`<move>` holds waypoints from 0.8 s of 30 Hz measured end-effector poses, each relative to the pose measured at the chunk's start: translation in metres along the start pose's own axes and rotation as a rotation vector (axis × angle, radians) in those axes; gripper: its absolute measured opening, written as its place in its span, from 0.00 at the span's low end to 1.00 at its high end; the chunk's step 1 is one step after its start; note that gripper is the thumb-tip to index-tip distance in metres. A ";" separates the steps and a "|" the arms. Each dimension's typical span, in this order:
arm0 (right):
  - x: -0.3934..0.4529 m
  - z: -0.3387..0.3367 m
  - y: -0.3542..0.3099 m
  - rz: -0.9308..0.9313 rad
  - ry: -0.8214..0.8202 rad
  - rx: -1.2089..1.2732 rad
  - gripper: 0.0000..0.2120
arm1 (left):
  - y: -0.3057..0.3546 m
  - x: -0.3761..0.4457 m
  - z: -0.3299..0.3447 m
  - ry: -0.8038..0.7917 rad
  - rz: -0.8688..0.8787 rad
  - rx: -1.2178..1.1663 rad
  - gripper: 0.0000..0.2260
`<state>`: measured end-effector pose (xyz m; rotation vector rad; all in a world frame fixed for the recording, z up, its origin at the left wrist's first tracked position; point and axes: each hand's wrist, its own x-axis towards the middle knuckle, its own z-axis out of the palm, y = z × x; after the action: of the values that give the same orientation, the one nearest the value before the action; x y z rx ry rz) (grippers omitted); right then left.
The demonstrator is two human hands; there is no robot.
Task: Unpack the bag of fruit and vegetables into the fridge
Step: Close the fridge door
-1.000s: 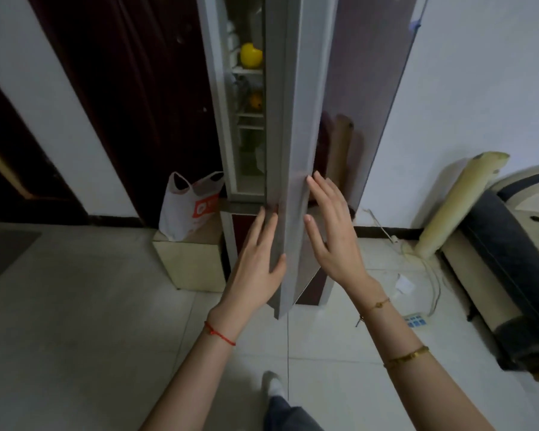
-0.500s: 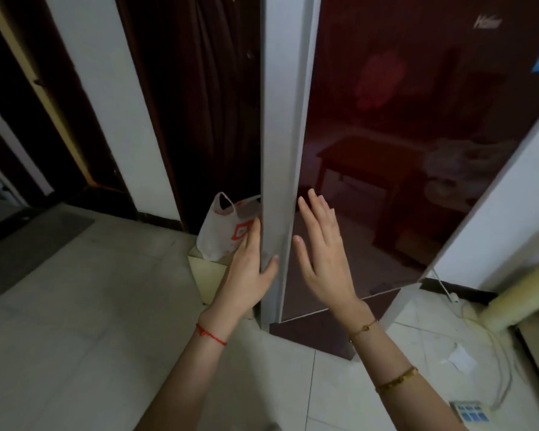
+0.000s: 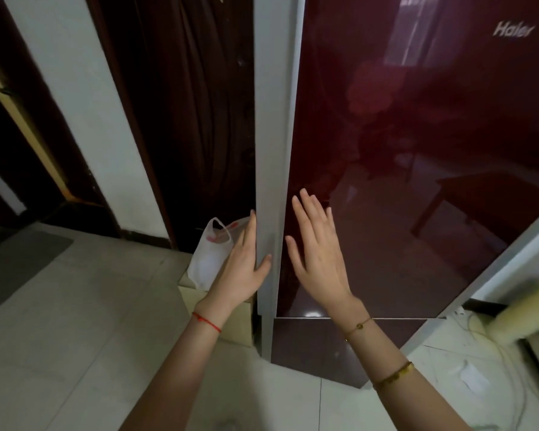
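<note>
Our left hand (image 3: 243,269) lies flat along the grey edge of the fridge door (image 3: 417,181), fingers straight and thumb resting on the edge's front face, gripping nothing. Our right hand (image 3: 318,259) is spread, fingers apart and pointing up, just in front of the dark red glass beside that edge; we cannot tell whether the palm touches the glass or hovers just off it.

Just beyond the left hand, partly hidden by it, the white bag (image 3: 209,262) sits on a pale box (image 3: 237,318) on the floor, handles up. What it holds cannot be seen from here, and the fridge's inside is out of view.

We judge the step in hand to be swinging the door, most likely shut (though whether unpacking is finished we cannot say). To do it well, we should push with flat palms near the free edge, where leverage is best, and keep the left thumb and fingertips off the seam so nothing is nipped as the seal meets the cabinet. An even, unhurried push should seat the gasket without rattling the shelves.
</note>
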<state>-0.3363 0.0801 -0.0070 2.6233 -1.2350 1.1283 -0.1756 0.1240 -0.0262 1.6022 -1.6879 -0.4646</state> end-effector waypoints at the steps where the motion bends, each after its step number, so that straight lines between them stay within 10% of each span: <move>1: 0.007 0.005 0.001 0.015 0.003 -0.019 0.29 | -0.006 0.010 -0.002 -0.015 0.011 -0.001 0.39; 24: 0.088 0.067 0.006 0.322 0.030 -0.280 0.31 | -0.085 0.145 -0.032 -0.306 0.275 0.065 0.39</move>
<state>-0.2632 -0.0033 -0.0034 2.2520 -1.7129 0.9405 -0.0847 -0.0207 -0.0271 1.3644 -2.1368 -0.5392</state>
